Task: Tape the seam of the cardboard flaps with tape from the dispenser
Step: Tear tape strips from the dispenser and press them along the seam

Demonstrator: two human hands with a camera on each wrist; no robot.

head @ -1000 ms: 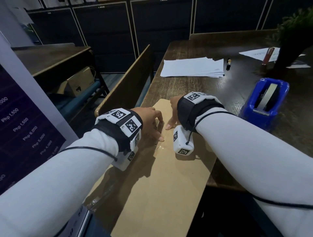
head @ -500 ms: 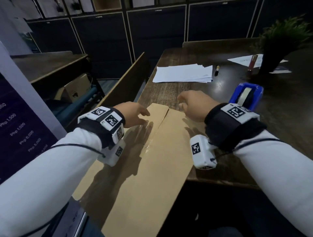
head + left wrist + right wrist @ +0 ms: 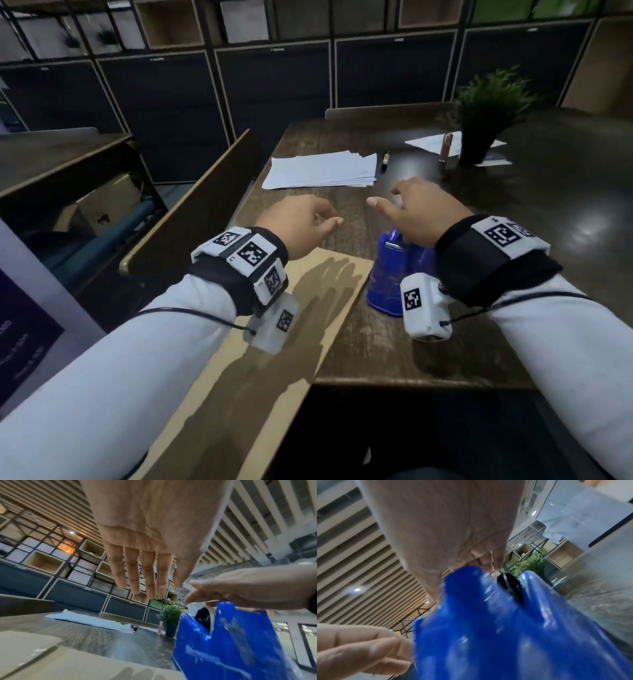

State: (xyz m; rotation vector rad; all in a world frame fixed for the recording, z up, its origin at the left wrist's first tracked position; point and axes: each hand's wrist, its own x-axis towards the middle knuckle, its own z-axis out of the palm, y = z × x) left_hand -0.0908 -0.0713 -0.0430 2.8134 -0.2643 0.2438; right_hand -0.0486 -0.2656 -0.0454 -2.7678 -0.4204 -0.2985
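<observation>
Blue dispenser (image 3: 394, 274) looks heavy and stable; right hand (image 3: 421, 212) pinches its thin, sticky tape end, left hand (image 3: 301, 222) relaxed, holding nothing.

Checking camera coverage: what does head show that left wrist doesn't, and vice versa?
Head only: both wrist cameras and sleeves, the cardboard flaps overhanging the table edge, and the metal cutter on the blue tape dispenser. Left wrist only: the left hand from the palm side, fingers straight and holding nothing, and the slatted ceiling. Both: the right hand over the dispenser, the paper stack, the potted plant.
</observation>
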